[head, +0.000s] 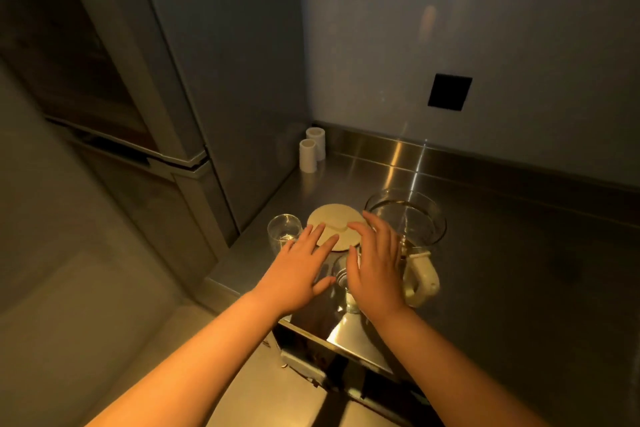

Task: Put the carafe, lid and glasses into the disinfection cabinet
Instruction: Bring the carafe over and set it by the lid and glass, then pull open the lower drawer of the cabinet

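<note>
Gleaming under dim light, a steel table (485, 253) carries a glass carafe (408, 218) with a cream handle, a round cream lid (334, 217) beside it, and a glass (284, 229) at the left edge. Both hands, left (298, 274) and right (375, 267), hover flat with fingers spread, grasping nothing. Another glass (343, 279) sits mostly hidden beneath them.

Steel counter (485, 253) seen from above. Round cream lid (334, 218) lies flat at centre. Left hand (299, 270) and right hand (375, 267) hover over lid's near edge, fingers spread, holding nothing. Left of lid: clear glass (284, 230). Right of lid: glass carafe (408, 218), cream handle toward viewer. Second glass (343, 282) nearer than lid, partly hidden between hands. Two white rolls (311, 149) well behind lid, beside grey fridge (194, 97).
</note>
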Motion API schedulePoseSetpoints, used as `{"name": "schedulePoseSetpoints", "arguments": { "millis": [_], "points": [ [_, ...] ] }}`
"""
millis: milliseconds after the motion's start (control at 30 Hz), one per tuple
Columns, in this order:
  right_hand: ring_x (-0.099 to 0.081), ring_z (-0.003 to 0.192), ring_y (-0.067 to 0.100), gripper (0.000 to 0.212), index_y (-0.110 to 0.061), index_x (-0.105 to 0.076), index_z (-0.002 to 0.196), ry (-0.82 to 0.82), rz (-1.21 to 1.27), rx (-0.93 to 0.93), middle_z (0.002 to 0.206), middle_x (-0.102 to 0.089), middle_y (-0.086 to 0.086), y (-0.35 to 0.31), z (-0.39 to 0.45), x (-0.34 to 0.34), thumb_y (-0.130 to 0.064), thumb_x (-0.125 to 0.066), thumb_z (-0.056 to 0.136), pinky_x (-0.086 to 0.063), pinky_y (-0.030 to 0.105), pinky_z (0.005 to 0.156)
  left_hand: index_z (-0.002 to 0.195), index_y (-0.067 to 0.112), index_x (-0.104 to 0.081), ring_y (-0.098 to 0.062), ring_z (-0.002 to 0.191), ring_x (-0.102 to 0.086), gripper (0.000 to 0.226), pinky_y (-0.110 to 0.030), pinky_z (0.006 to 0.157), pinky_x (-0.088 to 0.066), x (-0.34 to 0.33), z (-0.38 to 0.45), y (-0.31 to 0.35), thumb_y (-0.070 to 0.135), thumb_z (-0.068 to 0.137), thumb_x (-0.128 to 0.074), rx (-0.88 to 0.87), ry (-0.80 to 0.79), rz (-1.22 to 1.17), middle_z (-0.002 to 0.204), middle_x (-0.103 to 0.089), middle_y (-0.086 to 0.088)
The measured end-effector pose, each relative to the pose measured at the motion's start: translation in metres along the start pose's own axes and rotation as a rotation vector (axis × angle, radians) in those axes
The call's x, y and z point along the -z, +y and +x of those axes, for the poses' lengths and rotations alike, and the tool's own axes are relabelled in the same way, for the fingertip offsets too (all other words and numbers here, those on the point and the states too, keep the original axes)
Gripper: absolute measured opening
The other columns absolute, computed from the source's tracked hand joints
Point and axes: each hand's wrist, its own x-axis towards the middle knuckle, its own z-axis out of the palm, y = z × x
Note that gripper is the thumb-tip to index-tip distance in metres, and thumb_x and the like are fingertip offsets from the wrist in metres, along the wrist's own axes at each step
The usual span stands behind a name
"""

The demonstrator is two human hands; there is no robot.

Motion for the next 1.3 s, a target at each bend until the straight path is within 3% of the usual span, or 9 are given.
{"name": "schedulePoseSetpoints", "arguments": {
  "millis": [400, 633, 767, 1067, 1300],
  "points": [
    [-0.038, 0.127, 0.023, 0.044, -0.013, -0.049, 0.128, -0.126, 0.072, 0.248, 0.137, -0.042, 0.006, -0.129, 0.031, -0.072, -0.01, -0.059, 0.085, -0.036, 0.044, 0.104, 0.149, 0.032, -0.002, -0.017, 0.144, 0.007, 0.073, -0.041, 0.117, -0.011, 0.051, -0.09, -0.126, 0.044, 0.093, -0.047, 0.239, 0.144, -0.005, 0.158, 0.004, 0.0],
    [-0.031, 0.132, 0.019, 0.048, -0.013, -0.043, 0.134, -0.218, 0.084, 0.334, 0.142, -0.037, 0.005, -0.19, 0.074, -0.155, -0.011, -0.056, 0.088, -0.023, 0.031, 0.107, 0.149, 0.031, -0.003, -0.018, 0.145, 0.005, 0.074, -0.042, 0.117, -0.012, 0.071, -0.095, -0.228, 0.041, 0.093, -0.049, 0.379, 0.166, -0.007, 0.158, 0.004, 0.0],
    [-0.03, 0.134, 0.021, 0.049, -0.01, -0.042, 0.135, -0.267, 0.076, 0.33, 0.143, -0.036, 0.008, -0.211, 0.111, -0.21, -0.01, -0.055, 0.088, -0.028, 0.038, 0.11, 0.15, 0.028, -0.003, -0.02, 0.145, 0.005, 0.073, -0.042, 0.117, -0.013, 0.077, -0.079, -0.293, 0.04, 0.094, -0.048, 0.372, 0.139, 0.047, 0.158, 0.003, -0.003],
    [-0.034, 0.134, 0.028, 0.052, -0.004, -0.047, 0.132, -0.287, 0.001, 0.352, 0.141, -0.041, 0.014, -0.251, 0.147, -0.295, -0.002, -0.059, 0.081, -0.025, 0.035, 0.109, 0.15, 0.028, -0.002, -0.019, 0.144, 0.008, 0.072, -0.042, 0.116, -0.008, 0.075, -0.05, -0.415, 0.038, 0.095, -0.047, 0.335, 0.022, 0.009, 0.158, 0.007, -0.002],
    [-0.033, 0.134, 0.032, 0.067, 0.001, -0.04, 0.137, -0.318, -0.12, 0.301, 0.143, -0.038, 0.018, -0.286, 0.162, -0.346, 0.002, -0.06, 0.073, -0.022, 0.037, 0.112, 0.15, 0.025, -0.005, -0.02, 0.145, 0.003, 0.073, -0.042, 0.116, -0.008, 0.07, -0.043, -0.489, 0.037, 0.093, -0.049, 0.259, -0.018, 0.005, 0.159, 0.001, -0.003]
  ]
}}
